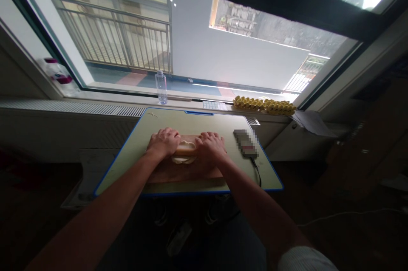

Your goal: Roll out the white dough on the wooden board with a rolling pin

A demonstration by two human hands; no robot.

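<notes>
A wooden board (188,174) lies on the small table, and a piece of pale dough (184,160) rests on it. Across the dough runs what looks like a light wooden rolling pin (185,151), its middle showing between my hands. At its left end, my left hand (164,140) is closed over it with the fingers curled. My right hand (211,143) is wrapped over the right end in the same way. Both ends of the pin are hidden under my hands, and dough shows in front of and behind it.
The pale table (127,156) has a blue rim. A phone (246,142) with a cable (256,169) lies on its right side. On the windowsill stand a clear bottle (161,88), another bottle (60,77), a white keypad-like thing (214,105) and a yellow bumpy strip (264,104).
</notes>
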